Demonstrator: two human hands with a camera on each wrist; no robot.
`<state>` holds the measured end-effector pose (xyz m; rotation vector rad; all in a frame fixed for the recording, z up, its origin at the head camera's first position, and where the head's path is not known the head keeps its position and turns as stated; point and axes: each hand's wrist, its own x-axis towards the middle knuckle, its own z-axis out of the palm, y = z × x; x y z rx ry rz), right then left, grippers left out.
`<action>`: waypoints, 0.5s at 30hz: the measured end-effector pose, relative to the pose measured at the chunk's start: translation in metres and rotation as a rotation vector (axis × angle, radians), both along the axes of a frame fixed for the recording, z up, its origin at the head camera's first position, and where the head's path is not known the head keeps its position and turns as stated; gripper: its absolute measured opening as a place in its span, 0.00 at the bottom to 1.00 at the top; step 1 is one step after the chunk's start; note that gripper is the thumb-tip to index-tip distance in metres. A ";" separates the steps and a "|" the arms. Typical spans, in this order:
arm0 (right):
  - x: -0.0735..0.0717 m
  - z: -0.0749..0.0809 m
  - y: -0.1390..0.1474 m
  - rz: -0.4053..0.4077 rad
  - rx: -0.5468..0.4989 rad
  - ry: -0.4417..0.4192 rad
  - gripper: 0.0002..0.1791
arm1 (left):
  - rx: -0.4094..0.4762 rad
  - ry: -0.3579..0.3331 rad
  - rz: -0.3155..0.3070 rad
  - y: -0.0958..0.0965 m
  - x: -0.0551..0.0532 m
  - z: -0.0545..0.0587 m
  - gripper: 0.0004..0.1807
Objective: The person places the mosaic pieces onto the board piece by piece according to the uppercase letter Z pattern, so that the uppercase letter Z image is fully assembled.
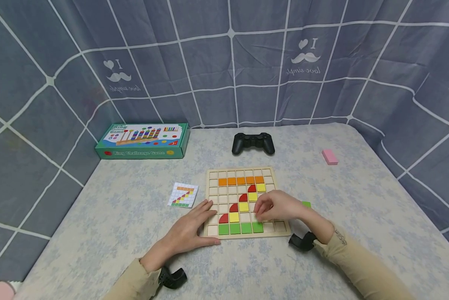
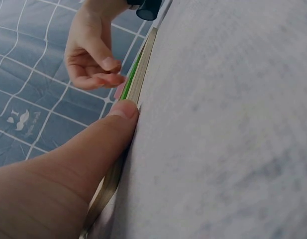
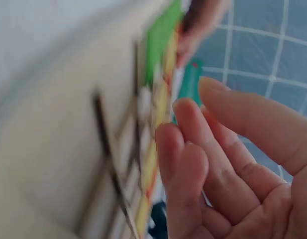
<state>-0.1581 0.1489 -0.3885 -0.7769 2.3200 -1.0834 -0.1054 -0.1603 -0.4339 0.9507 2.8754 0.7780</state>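
A wooden grid board [image 1: 213, 176] lies mid-table, bearing a row of orange squares [image 1: 241, 181], a diagonal of red quarter-round pieces [image 1: 234, 208] and yellow squares [image 1: 243, 206], and a row of green squares [image 1: 234, 228]. My left hand [image 1: 188, 229] rests at the board's left side, fingers fairly straight on the frame, thumb [image 2: 106, 132] against the near edge. Over the board's right half hovers my right hand [image 1: 280, 205], its fingers [image 3: 193, 117] loosely bent and apart from the thumb, with nothing visible between them. A pattern card [image 1: 183, 195] lies left of the board.
Behind the board sits a black game controller [image 1: 253, 143]. A green game box [image 1: 143, 141] stands at the back left, and a pink block [image 1: 329, 157] lies at the right. Part of a green piece [image 1: 306, 204] shows beyond my right wrist. Curtains surround the table's back and sides.
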 end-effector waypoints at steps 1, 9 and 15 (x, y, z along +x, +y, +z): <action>-0.001 0.002 0.003 -0.006 -0.008 0.015 0.07 | 0.002 -0.001 0.000 0.000 0.000 0.000 0.45; -0.015 0.025 0.040 -0.025 -0.099 0.001 0.18 | 0.001 -0.003 0.003 0.000 0.000 -0.001 0.45; -0.027 0.026 0.071 -0.010 -0.149 -0.035 0.20 | 0.001 0.003 0.001 0.000 -0.001 -0.001 0.45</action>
